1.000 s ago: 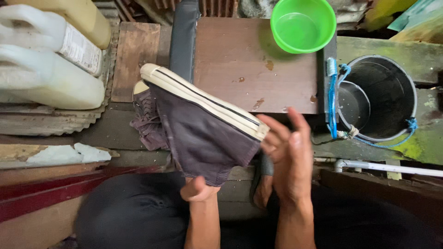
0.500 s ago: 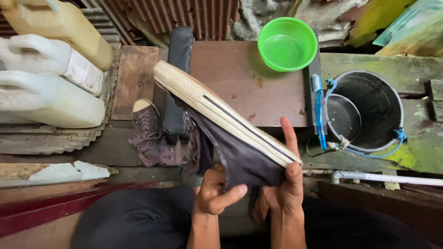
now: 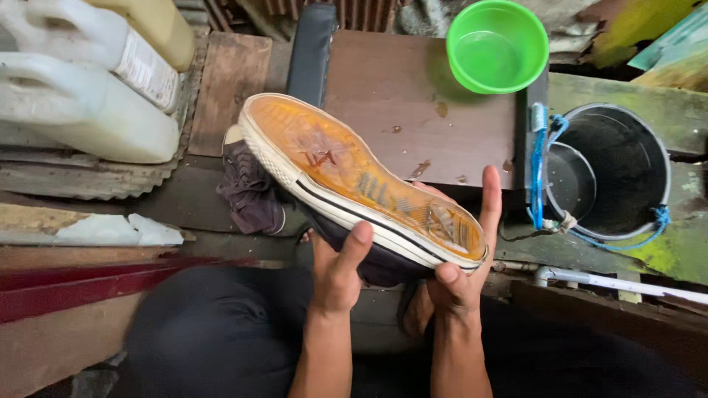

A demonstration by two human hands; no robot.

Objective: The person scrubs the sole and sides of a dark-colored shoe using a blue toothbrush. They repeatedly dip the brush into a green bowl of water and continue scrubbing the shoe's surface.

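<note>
A dark canvas sneaker (image 3: 354, 180) with a cream rubber edge is held sole-up in front of me, its worn orange-brown sole facing the camera. My left hand (image 3: 338, 269) grips it from below near the middle, thumb pressed on the sole's edge. My right hand (image 3: 461, 258) cups the heel end, fingers raised behind it. A second dark sneaker (image 3: 251, 188) lies on the boards just behind the held one, partly hidden by it.
A green plastic bowl (image 3: 495, 46) sits on a brown wooden board (image 3: 398, 88). A dark bucket (image 3: 612, 169) with blue cord stands at the right, with a blue brush on its left rim. White and yellow jugs (image 3: 81, 103) lie at the left. My dark-trousered knees fill the bottom.
The sneaker has been turned over from showing its dark side to showing its sole. Both hands shifted their hold beneath it, and the view moved slightly.
</note>
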